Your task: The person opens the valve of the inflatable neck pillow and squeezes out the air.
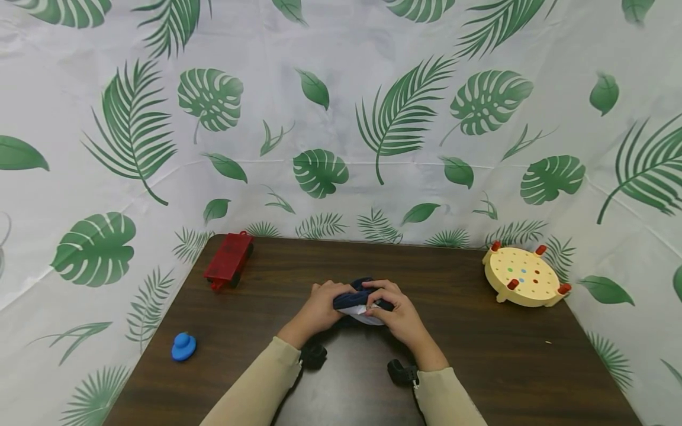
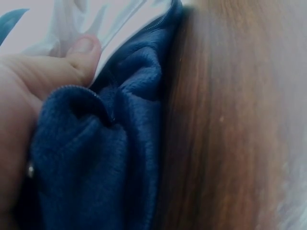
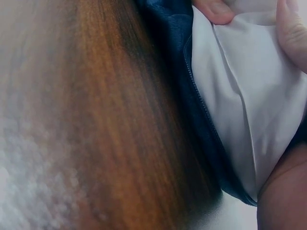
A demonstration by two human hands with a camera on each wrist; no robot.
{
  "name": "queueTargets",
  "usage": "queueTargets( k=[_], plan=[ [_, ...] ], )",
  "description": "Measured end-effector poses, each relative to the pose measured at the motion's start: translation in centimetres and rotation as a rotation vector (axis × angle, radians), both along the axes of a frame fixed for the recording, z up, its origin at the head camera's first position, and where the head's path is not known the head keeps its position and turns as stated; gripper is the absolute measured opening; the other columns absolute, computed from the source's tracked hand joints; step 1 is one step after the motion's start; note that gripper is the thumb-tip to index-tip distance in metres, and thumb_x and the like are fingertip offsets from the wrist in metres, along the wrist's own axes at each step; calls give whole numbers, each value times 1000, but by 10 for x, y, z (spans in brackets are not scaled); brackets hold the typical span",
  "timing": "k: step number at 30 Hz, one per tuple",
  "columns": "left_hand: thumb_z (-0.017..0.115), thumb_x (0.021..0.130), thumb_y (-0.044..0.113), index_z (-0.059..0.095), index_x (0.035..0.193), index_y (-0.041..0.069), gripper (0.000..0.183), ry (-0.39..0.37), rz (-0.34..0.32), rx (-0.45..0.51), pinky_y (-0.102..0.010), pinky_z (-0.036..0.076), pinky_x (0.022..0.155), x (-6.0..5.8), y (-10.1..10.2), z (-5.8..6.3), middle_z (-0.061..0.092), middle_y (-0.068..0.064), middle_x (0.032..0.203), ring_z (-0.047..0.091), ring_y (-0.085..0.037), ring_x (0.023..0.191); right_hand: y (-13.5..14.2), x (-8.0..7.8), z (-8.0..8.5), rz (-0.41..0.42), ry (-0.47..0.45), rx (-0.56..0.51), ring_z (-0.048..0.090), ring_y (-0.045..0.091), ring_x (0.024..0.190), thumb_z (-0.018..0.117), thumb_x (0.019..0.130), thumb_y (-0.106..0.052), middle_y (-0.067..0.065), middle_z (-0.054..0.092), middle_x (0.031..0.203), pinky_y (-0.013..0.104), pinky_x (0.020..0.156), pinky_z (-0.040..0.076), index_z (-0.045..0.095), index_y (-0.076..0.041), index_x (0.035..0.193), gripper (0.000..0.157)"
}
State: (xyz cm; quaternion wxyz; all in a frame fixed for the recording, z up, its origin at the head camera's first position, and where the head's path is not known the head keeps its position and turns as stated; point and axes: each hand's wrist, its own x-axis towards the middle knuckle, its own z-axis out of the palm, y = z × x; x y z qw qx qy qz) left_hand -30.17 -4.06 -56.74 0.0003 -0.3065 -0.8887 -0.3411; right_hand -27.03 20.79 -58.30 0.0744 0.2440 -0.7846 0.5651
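Observation:
A navy plush zip pouch (image 1: 348, 300) with a smooth white lining is held between both hands over the middle of the table. My left hand (image 1: 321, 305) grips its left side; in the left wrist view the thumb (image 2: 85, 52) lies on the white lining (image 2: 124, 21) and navy fabric (image 2: 86, 163) folds beside the palm. My right hand (image 1: 398, 313) grips the other side, thumb and fingers bent at the edge. The right wrist view shows the lining (image 3: 254, 91) spread out, bordered by an open zipper (image 3: 195, 86), with fingertips (image 3: 218, 12) on its upper edge.
On the dark wood table (image 1: 453, 367), a red box-like thing (image 1: 229, 260) with end loops lies at the back left. A small blue hat-shaped piece (image 1: 183, 347) sits front left. A yellow round pegboard (image 1: 524, 277) with red-tipped legs stands at the right. Leaf-print cloth (image 1: 319, 118) hangs behind.

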Motion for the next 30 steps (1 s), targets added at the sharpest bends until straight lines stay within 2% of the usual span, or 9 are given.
queueTargets(
  k=[10, 21, 30],
  plan=[
    [83, 96, 16, 76, 124, 22, 30, 24, -15, 20, -39, 30, 85, 1, 0, 1, 81, 0, 123, 62, -19, 99, 0, 1, 1, -2, -16, 7, 53, 32, 144, 85, 91, -11, 8, 67, 151, 23, 116, 39, 75, -25, 95, 18],
    [83, 95, 14, 76, 122, 20, 28, 9, -33, 43, -38, 29, 85, 0, 0, 0, 81, 0, 123, 63, -18, 100, -1, 1, 2, 6, -19, 6, 53, 34, 144, 83, 92, -10, 10, 68, 150, 22, 116, 40, 75, -24, 95, 17],
    [83, 95, 15, 77, 121, 20, 27, 12, -38, 43, -38, 30, 85, -1, 0, -1, 81, 0, 121, 64, -19, 101, -2, 2, 6, 9, -51, 2, 54, 30, 144, 84, 92, -12, 7, 69, 149, 22, 116, 42, 74, -24, 95, 16]
  ],
)
